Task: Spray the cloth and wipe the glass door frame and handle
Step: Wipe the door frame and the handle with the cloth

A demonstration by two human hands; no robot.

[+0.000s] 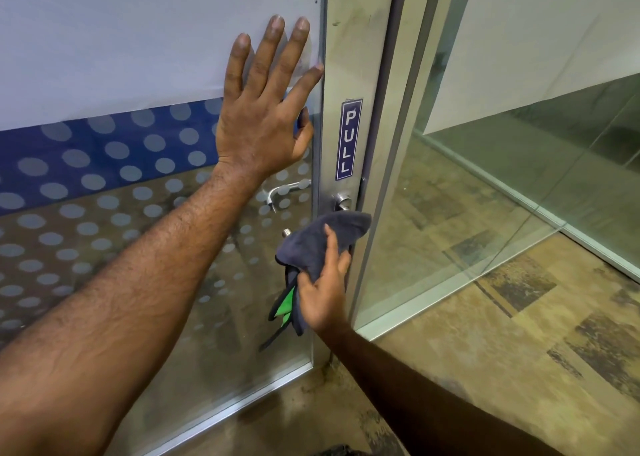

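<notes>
My left hand [261,109] lies flat with fingers spread on the glass door [104,57], beside its metal frame [349,57]. My right hand [322,289] grips a dark grey cloth [325,237] with a green patch and presses it over the door handle, just under the round handle base [343,202] on the frame. Most of the near handle is hidden by the cloth. A second lever [284,190] shows through the glass on the far side. A blue PULL sticker [349,140] runs down the frame above the handle.
The door glass carries a white film, a blue band and grey dots [69,233]. To the right stands a fixed glass partition [485,178] with a metal floor channel [588,244]. Patterned brown floor [519,351] spreads below. No spray bottle is in view.
</notes>
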